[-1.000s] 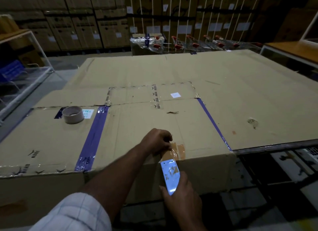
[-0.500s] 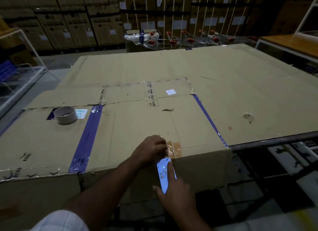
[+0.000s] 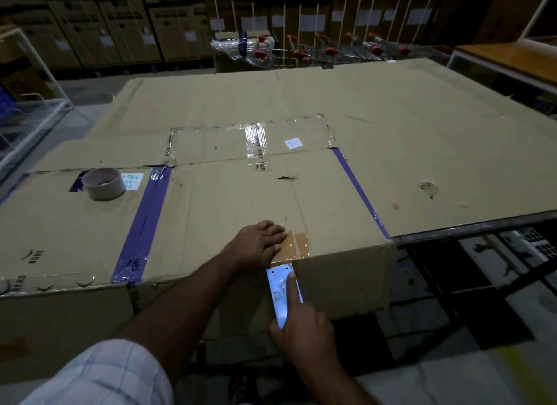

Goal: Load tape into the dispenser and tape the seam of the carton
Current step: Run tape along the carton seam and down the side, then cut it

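Observation:
A large brown carton (image 3: 229, 205) lies in front of me, with a seam running from its far side to the near top edge. My left hand (image 3: 256, 243) presses flat on a strip of brown tape (image 3: 297, 246) stuck over the near end of that seam. My right hand (image 3: 304, 329) grips a pale blue tape dispenser (image 3: 281, 296) held against the carton's front face, forefinger along it, its toothed blade just under the tape at the top edge. A tape roll (image 3: 104, 183) stands on the carton's left part.
Purple tape bands (image 3: 141, 223) cross the carton top left and right of the seam. A flat cardboard sheet (image 3: 422, 139) covers the table behind and to the right. Its dark metal edge (image 3: 470, 228) runs at right. Stacked boxes and trolleys stand beyond.
The dispenser has risen up the carton's front face to the top edge. My left hand has stayed pressed on the tape end, and my right forefinger now lies along the dispenser.

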`<action>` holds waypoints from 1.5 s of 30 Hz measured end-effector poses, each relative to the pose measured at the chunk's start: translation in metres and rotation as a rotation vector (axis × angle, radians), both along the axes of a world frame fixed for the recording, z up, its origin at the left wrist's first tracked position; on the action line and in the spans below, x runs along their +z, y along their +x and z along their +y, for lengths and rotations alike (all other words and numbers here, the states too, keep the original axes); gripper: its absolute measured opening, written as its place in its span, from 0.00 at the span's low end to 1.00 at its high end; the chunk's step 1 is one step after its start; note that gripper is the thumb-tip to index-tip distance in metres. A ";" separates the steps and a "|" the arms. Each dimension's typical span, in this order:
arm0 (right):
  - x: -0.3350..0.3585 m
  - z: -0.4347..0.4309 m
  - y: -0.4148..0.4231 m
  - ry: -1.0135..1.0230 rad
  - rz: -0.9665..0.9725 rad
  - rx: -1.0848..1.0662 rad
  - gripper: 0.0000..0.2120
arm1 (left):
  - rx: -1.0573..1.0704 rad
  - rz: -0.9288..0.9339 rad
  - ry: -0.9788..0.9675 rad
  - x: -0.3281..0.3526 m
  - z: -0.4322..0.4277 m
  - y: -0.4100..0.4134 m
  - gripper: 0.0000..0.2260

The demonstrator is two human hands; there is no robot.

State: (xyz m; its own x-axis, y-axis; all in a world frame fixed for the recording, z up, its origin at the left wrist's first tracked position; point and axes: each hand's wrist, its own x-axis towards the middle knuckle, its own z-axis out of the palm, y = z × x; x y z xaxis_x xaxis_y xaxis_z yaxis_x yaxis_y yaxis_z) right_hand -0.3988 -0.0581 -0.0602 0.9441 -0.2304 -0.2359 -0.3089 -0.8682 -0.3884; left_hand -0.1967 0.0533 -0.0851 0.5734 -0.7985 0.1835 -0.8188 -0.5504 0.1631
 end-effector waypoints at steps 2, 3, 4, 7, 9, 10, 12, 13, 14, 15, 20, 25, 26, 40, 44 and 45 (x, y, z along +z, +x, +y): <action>-0.001 -0.002 -0.002 0.004 -0.008 -0.006 0.41 | 0.012 0.005 0.002 0.000 -0.001 -0.001 0.23; 0.000 -0.003 -0.004 0.005 -0.010 -0.006 0.41 | 0.011 0.005 0.002 0.000 -0.001 -0.001 0.23; 0.000 -0.003 -0.006 0.005 -0.010 -0.005 0.41 | 0.007 0.007 0.003 0.000 0.000 -0.002 0.23; -0.001 -0.003 -0.016 0.025 -0.001 -0.003 0.41 | 0.015 0.026 0.001 -0.001 0.000 -0.002 0.23; -0.002 -0.005 -0.020 0.041 0.008 -0.005 0.41 | 0.034 0.051 0.004 0.000 -0.001 -0.002 0.24; -0.003 -0.006 -0.021 0.040 0.010 -0.003 0.42 | 0.039 0.056 0.008 0.000 -0.001 -0.003 0.24; -0.002 -0.007 -0.023 0.034 0.011 -0.002 0.42 | 0.039 0.062 0.015 0.000 -0.001 -0.004 0.25; -0.002 -0.007 -0.024 0.033 0.015 0.001 0.42 | 0.045 0.071 0.018 0.001 -0.001 -0.005 0.25; -0.002 -0.007 -0.025 0.032 0.022 0.005 0.42 | 0.052 0.080 0.019 0.002 -0.001 -0.005 0.25; -0.002 -0.007 -0.026 0.033 0.030 0.009 0.42 | 0.060 0.087 0.017 0.002 -0.001 -0.006 0.26; -0.002 -0.009 -0.033 0.028 0.039 0.017 0.42 | 0.074 0.102 0.038 0.002 -0.001 -0.005 0.27; -0.001 -0.010 -0.036 -0.003 0.021 0.030 0.41 | 0.082 0.084 0.066 0.000 -0.002 -0.004 0.28; 0.000 -0.011 -0.036 -0.011 0.023 0.038 0.41 | 0.088 0.085 0.080 0.002 -0.003 -0.006 0.30; -0.001 -0.018 -0.017 0.007 0.047 0.087 0.42 | 0.273 0.271 0.412 0.022 -0.020 -0.022 0.27; -0.003 -0.021 -0.012 -0.001 0.103 0.089 0.44 | 0.302 0.301 0.440 0.018 -0.020 -0.021 0.28; -0.004 -0.020 -0.011 -0.005 0.111 0.091 0.44 | 0.303 0.296 0.438 0.017 -0.020 -0.020 0.27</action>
State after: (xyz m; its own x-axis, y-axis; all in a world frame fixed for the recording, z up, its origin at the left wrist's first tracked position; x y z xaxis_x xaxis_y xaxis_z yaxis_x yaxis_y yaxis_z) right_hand -0.4102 -0.0785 -0.0642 0.9292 -0.1462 -0.3394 -0.2696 -0.8964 -0.3519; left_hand -0.2171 0.0329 -0.0678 0.7632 -0.5574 -0.3268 -0.5700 -0.8190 0.0654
